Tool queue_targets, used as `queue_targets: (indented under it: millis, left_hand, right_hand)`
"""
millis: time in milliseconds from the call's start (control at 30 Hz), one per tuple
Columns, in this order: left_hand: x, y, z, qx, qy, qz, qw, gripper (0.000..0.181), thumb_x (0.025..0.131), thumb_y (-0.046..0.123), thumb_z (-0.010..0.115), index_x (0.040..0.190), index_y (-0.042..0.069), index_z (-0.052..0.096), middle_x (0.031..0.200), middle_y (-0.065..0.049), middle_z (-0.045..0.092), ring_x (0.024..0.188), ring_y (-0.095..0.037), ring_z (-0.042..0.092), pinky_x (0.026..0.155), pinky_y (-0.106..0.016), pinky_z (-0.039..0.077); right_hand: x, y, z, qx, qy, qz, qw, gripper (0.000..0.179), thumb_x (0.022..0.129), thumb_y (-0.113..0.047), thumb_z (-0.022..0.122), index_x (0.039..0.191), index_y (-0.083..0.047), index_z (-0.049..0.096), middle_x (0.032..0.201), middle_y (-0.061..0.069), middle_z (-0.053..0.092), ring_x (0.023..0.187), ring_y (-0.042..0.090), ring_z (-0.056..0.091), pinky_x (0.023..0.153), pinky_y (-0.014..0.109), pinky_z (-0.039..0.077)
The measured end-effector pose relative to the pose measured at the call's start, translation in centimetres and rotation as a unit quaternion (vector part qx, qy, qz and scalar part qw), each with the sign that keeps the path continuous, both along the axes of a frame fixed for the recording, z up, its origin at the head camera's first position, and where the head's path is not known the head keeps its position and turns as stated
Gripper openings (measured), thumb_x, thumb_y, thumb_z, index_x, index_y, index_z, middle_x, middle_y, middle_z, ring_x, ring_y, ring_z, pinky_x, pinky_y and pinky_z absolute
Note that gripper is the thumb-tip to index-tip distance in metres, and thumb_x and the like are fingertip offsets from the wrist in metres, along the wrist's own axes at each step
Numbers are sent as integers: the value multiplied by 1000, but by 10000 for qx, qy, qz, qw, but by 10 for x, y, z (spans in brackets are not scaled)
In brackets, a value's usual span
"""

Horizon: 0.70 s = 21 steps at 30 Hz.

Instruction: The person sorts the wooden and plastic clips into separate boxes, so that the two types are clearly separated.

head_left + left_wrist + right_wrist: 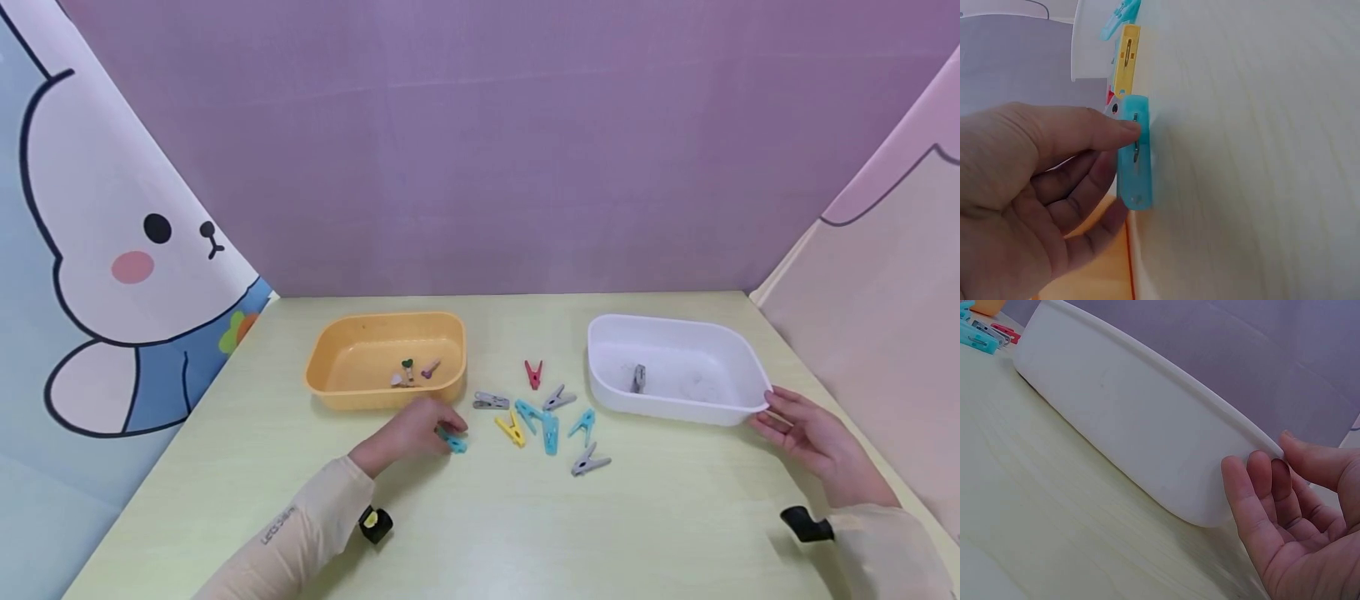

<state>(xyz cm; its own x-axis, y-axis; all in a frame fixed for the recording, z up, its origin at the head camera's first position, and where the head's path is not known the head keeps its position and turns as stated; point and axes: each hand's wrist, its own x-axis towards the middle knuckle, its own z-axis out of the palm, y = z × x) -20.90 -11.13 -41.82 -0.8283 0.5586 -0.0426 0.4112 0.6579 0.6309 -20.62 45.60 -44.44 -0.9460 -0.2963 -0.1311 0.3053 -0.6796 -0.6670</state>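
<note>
In the orange tub (345, 367), at least three small pieces (431, 369) are contained; in the white tub (675, 410), one grey clothespin (639, 379). The white tub's near right corner is gripped at the rim between the thumb and fingers of the right hand (813, 437). One blue clothespin (1134, 178) is pinched by the left hand (416, 429), just in front of the orange tub. Between the tubs and nearer, loose clothespins (551, 433) are scattered: three blue, three grey, one yellow, one red.

Left fingers (450, 415) partly hide a blue clothespin (456, 444); left sleeve (315, 518) cut off below
</note>
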Motion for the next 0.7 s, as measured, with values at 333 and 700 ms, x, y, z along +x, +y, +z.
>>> queue_targets:
  millis: [333, 700]
  left_hand:
    - [1, 3, 1, -215, -193, -171, 9994, 22, 78, -6, 77, 99, 2, 77, 94, -2, 73, 83, -12, 62, 78, -32, 58]
    - [-2, 3, 3, -24, -479, -217, 9986, 19, 79, -6, 75, 97, 0, 76, 91, -2, 72, 80, -13, 62, 75, -28, 57]
  right_hand:
    - [1, 0, -2, 63, 59, -9, 10000, 27, 104, 3, 42, 102, 1, 69, 99, 16, 69, 91, 31, 70, 85, 41, 59]
    - [3, -1, 0, 119, 4, -104, 9999, 29, 105, 3, 40, 102, 0, 69, 98, 16, 68, 89, 30, 70, 85, 41, 60]
